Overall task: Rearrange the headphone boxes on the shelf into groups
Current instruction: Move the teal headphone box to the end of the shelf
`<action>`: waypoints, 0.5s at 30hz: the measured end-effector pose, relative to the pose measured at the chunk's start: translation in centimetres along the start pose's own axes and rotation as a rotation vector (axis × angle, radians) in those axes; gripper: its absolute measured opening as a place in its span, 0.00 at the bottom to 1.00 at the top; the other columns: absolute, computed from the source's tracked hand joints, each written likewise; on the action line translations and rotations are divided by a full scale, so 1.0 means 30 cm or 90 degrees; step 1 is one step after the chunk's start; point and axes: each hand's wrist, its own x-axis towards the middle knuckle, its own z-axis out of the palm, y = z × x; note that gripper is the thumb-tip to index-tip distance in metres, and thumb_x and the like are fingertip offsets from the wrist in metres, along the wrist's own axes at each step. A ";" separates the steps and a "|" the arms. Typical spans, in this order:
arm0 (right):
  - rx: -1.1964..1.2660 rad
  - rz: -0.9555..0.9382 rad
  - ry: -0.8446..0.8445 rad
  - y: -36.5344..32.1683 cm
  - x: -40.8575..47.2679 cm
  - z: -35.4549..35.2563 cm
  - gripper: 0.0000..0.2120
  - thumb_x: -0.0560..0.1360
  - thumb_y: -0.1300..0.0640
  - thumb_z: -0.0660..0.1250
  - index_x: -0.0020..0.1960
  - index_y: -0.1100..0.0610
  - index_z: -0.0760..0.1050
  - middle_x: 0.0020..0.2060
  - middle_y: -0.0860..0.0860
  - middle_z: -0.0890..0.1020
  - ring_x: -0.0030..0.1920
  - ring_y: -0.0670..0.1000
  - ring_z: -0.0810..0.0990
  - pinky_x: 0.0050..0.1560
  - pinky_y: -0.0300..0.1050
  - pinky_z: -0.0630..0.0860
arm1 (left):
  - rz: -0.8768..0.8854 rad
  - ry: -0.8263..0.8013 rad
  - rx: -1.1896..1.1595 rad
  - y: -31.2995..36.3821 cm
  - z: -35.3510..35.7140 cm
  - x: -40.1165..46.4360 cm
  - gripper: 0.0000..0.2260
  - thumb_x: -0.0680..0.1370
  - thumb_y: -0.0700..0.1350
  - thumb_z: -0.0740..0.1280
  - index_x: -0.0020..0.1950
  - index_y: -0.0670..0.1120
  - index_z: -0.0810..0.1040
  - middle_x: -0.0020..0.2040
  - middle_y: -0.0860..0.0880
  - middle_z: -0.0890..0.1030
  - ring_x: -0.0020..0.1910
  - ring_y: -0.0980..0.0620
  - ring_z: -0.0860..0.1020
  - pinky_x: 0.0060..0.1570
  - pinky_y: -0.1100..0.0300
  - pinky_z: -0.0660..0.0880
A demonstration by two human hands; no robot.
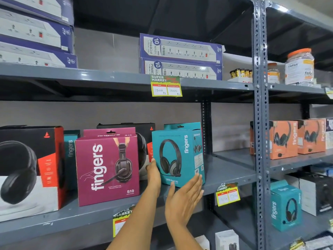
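A: Progress? Left to right.
B: Mixed: black boAt box [27, 168] 9 o'clock, maroon Fingers S10 box [108, 168] centre, teal one behind.
A: Hands?
B: Left hand [154, 175] grip holds teal Fingers box's [177, 156] edge; right hand [183, 197] fingers apart. Grouping mostly left.

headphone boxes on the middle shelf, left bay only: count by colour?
Teal boxes: 3 (front one between the left hand and right hand, one behind it, one at the back)
Black-and-red boxes: 2
Magenta box: 1
Total: 6
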 end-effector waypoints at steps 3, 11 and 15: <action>0.106 0.006 0.042 -0.007 0.035 -0.031 0.39 0.75 0.49 0.64 0.75 0.65 0.49 0.73 0.63 0.61 0.72 0.63 0.62 0.71 0.58 0.62 | 0.072 0.014 0.021 0.014 -0.007 -0.057 0.15 0.80 0.51 0.57 0.59 0.41 0.71 0.53 0.43 0.81 0.49 0.48 0.79 0.46 0.53 0.76; 0.406 -0.047 0.081 -0.063 0.263 -0.180 0.30 0.76 0.48 0.64 0.73 0.57 0.57 0.67 0.57 0.67 0.62 0.52 0.71 0.58 0.50 0.75 | 0.423 -0.043 0.071 0.198 0.000 -0.226 0.15 0.77 0.40 0.67 0.62 0.47 0.68 0.57 0.52 0.75 0.56 0.57 0.75 0.53 0.68 0.73; 0.501 -0.033 0.007 -0.061 0.342 -0.212 0.28 0.75 0.51 0.66 0.71 0.57 0.61 0.65 0.55 0.70 0.55 0.42 0.71 0.50 0.28 0.72 | 0.498 -0.041 0.090 0.251 -0.003 -0.273 0.18 0.77 0.39 0.66 0.64 0.52 0.68 0.57 0.64 0.75 0.55 0.70 0.75 0.50 0.74 0.72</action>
